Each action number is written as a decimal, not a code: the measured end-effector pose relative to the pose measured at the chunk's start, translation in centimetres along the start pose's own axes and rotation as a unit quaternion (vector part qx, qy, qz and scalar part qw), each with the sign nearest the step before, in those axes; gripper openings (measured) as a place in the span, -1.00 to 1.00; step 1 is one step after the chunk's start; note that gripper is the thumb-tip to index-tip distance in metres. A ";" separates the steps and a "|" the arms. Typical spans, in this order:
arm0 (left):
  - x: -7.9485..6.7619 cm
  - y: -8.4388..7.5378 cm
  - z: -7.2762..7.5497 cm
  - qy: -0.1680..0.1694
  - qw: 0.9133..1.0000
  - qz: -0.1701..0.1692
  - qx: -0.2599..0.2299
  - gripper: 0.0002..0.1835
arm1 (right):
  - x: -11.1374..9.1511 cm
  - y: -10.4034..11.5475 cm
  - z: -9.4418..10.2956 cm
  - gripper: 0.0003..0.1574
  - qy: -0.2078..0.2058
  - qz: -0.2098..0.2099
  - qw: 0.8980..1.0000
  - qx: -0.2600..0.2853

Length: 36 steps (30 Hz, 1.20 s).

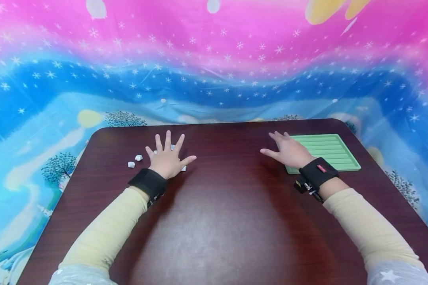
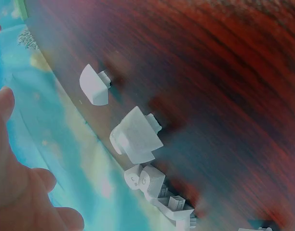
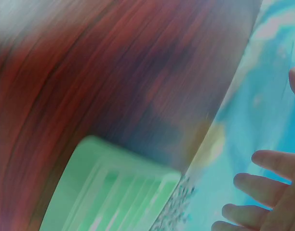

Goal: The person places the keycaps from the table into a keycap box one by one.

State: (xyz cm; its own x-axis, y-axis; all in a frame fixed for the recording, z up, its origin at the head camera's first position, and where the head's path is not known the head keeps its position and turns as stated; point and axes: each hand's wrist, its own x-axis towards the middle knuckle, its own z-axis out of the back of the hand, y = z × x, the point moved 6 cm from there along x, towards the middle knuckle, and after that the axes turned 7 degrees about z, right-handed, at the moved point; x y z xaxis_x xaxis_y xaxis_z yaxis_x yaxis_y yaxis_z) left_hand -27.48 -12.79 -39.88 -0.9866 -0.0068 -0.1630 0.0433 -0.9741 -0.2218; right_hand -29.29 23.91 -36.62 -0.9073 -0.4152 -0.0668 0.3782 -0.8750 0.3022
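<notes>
Small white keycaps (image 2: 138, 137) lie scattered on the dark wooden table, several of them clustered together; two have dark legends on their tops. In the head view my left hand (image 1: 167, 161) is spread wide over the cluster and hides part of it. Two keycaps (image 1: 138, 158) show just left of its fingers. A light green ridged tray (image 1: 337, 152) lies toward the table's right side. My right hand (image 1: 291, 152) is at the tray's left edge, overlapping it in this view, with fingers extended and thumb apart. Neither hand holds anything.
The dark wooden table (image 1: 221, 190) has rounded far corners. Behind it and along its sides hangs a pink and blue cloth (image 1: 199, 59) with snowflakes and trees. Black straps carrying small devices wrap both wrists.
</notes>
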 end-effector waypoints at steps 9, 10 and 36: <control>0.3 0.0 0.0 -0.001 1.000 -0.003 -0.001 0.01 | -2.4 -3.6 2.4 -0.15 -0.053 -0.001 0.999 -0.008; 0.4 0.0 0.0 -0.001 1.000 -0.002 0.000 0.01 | -2.6 -4.0 2.6 -0.18 -0.058 -0.001 0.998 -0.010; -0.3 0.3 0.6 0.007 1.000 0.000 -0.001 0.01 | -9.1 -15.4 4.6 -0.46 -0.106 -0.081 0.991 -0.022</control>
State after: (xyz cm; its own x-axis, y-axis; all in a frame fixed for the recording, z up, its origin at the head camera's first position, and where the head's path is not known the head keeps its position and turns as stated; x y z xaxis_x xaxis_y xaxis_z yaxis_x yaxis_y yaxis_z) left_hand -27.26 -13.20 -39.35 -0.9844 -0.0045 -0.1761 0.0446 -0.9735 -0.2241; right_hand -27.72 42.29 -36.28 -0.9734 -0.2099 0.0916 0.2269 -0.9380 0.2620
